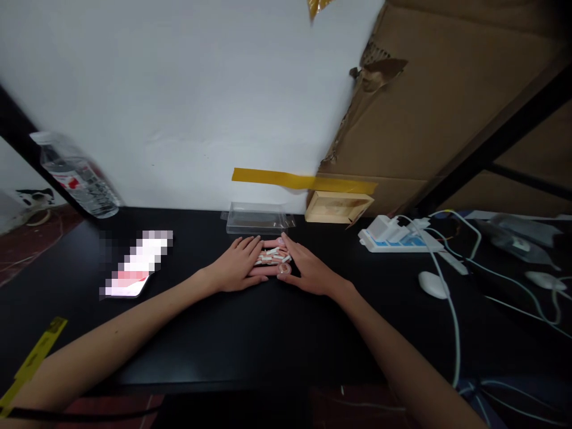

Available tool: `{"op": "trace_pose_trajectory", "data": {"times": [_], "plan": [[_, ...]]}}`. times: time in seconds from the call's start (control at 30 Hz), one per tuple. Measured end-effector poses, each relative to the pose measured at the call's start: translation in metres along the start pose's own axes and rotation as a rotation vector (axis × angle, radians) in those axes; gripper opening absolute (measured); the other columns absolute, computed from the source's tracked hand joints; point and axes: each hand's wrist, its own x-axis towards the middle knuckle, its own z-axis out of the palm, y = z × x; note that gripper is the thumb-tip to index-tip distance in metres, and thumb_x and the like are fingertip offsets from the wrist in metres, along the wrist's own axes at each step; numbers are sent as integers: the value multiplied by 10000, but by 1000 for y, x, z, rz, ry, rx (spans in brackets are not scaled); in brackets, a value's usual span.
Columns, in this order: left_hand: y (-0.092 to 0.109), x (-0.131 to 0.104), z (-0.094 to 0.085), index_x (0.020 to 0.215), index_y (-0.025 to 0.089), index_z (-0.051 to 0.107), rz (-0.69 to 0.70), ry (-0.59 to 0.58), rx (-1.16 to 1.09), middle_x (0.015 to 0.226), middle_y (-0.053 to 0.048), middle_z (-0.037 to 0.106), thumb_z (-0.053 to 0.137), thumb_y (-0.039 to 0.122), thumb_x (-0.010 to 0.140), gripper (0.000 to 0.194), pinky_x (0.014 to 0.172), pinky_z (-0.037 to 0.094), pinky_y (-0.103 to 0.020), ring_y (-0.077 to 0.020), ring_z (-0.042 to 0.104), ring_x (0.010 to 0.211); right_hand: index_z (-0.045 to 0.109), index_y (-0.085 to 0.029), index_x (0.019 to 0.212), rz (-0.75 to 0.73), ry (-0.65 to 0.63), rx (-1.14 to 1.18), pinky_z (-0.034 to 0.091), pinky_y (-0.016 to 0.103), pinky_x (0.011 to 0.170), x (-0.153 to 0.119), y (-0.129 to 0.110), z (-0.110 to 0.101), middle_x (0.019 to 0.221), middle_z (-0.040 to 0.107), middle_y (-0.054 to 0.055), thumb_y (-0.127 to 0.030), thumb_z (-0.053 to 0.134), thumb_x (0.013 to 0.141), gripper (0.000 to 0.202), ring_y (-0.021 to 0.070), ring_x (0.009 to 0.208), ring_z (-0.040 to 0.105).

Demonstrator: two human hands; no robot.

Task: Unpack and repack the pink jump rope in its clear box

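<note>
A cluster of small white and orange-pink pieces [273,257] lies on the black table between my two hands. Two pink rods flank it: a near rod [264,271] and a far rod [269,243], each with a rounded, shiny right end. My left hand [236,265] rests flat at the left side of the cluster, fingers stretched out and partly covering the rods' left ends. On the opposite side, my right hand [313,269] has its fingers extended and its thumb apart, touching or very near the rods' right ends. Parts of the pieces are hidden under the fingers.
Behind the hands stand a clear plastic tray [254,221] and a shallow beige box [337,207]. To the right are a power strip [397,239], a white mouse [432,285] and loose cables. A phone [138,262] and a water bottle [80,179] are at left.
</note>
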Motion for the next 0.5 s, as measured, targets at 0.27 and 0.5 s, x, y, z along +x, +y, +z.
{"op": "trace_pose_trajectory", "data": {"times": [0.27, 0.5], "plan": [[0, 0, 1, 1486, 23, 329, 1, 26, 11, 1533, -257, 354, 391, 633, 964, 805, 1141, 236, -501, -380, 336, 1415, 141, -183, 1596, 20, -33, -50, 256, 552, 1195, 0, -4, 1, 1650, 141, 177, -655, 540, 895, 934, 343, 1512, 170], [1, 0, 0, 1468, 21, 363, 3, 54, 53, 1519, -247, 384, 391, 628, 964, 790, 1126, 276, -486, -370, 377, 1387, 93, -149, 1598, 7, -26, -45, 251, 540, 1204, -1, -6, 1, 1647, 128, 195, -666, 543, 887, 988, 330, 1515, 154]]}}
